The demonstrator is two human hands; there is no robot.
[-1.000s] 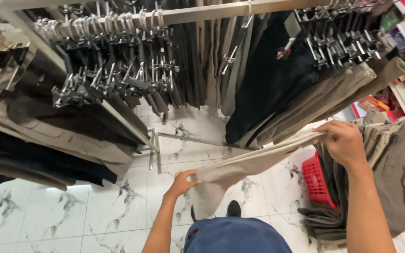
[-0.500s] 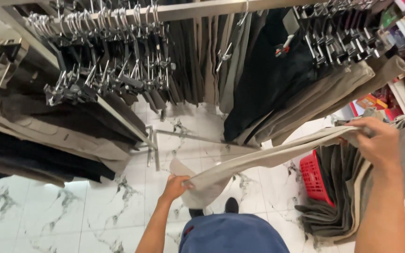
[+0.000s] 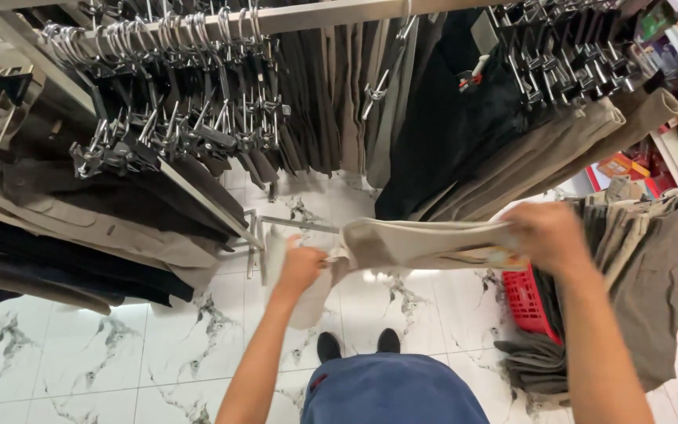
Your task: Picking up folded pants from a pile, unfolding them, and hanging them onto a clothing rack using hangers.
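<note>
Both hands (image 3: 425, 251) gripping beige trousers (image 3: 425, 243)

Open floor (image 3: 119, 353) lies below; hanging trousers (image 3: 315, 102) and red basket (image 3: 529, 302) crowd ahead and right.

red tag (image 3: 474, 74) on dark trousers, colourful shelf packages (image 3: 657, 20)

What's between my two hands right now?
In the head view, beige trousers stretch from the left hand to the right hand, both gripping them, above the white marble floor.
</note>
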